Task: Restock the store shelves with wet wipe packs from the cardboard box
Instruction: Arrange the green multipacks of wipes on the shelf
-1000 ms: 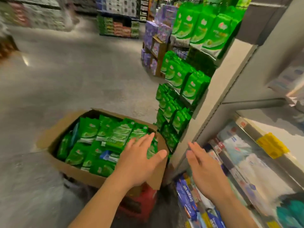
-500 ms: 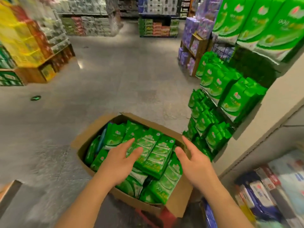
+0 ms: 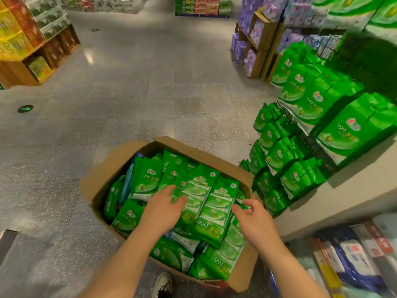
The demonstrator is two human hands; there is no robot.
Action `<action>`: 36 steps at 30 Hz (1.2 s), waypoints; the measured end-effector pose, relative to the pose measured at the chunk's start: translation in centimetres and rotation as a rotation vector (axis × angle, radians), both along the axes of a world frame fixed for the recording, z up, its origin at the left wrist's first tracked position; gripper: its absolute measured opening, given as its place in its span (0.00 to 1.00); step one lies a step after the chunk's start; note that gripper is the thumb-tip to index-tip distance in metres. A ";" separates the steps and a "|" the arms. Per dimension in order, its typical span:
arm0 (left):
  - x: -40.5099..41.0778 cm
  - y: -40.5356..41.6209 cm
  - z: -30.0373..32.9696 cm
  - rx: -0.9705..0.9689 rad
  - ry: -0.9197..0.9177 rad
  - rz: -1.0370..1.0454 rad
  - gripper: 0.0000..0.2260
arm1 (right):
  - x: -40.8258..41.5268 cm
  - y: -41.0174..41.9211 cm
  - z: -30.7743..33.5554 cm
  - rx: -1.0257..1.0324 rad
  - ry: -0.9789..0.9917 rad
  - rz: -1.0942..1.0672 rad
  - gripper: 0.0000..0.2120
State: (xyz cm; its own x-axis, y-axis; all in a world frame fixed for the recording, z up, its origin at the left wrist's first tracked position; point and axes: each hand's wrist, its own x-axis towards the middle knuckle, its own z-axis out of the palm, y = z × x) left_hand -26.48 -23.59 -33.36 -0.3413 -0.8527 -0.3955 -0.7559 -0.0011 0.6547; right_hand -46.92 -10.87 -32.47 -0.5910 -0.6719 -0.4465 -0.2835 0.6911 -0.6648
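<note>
Two long multipacks (image 3: 209, 208) are lying on top of the box (image 3: 242, 175), long axes running 1 to 7 o'clock. The left hand (image 3: 164, 208) is touching their 9 o'clock edge, fingers spread loosely; the right hand (image 3: 252, 220) is hovering at 3 o'clock, fingers half-curled, holding nothing.

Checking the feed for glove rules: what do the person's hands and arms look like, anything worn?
Both hands, left and right, are bare: no gloves, rings or watch visible. Both forearms are bare as far as the frame shows, no sleeves.
</note>
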 end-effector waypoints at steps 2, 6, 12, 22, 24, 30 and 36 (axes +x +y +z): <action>-0.4 -1.5 -2.0 0.014 -0.035 -0.021 0.34 | 1.6 -1.3 -1.5 0.091 -0.033 -0.055 0.29; -1.0 -3.1 -4.7 0.137 -0.145 -0.090 0.36 | 4.5 -3.2 -4.3 0.187 -0.025 -0.150 0.31; -1.2 -3.3 -6.5 0.292 -0.087 -0.034 0.33 | 6.6 -4.7 -6.8 0.274 0.031 -0.299 0.38; -0.2 -4.7 -6.2 0.475 0.101 0.127 0.27 | 8.5 -4.2 -6.6 0.129 0.056 -0.349 0.33; 0.3 -4.8 -6.3 0.534 0.144 0.152 0.31 | 8.5 -4.3 -6.2 0.071 0.016 -0.341 0.26; 1.0 -5.1 -5.1 0.629 0.217 0.080 0.32 | 9.4 -5.6 -5.5 -0.044 -0.090 -0.240 0.21; 4.2 -6.2 -4.3 0.698 0.341 0.129 0.26 | 9.2 -4.9 -3.4 -0.242 -0.126 -0.406 0.25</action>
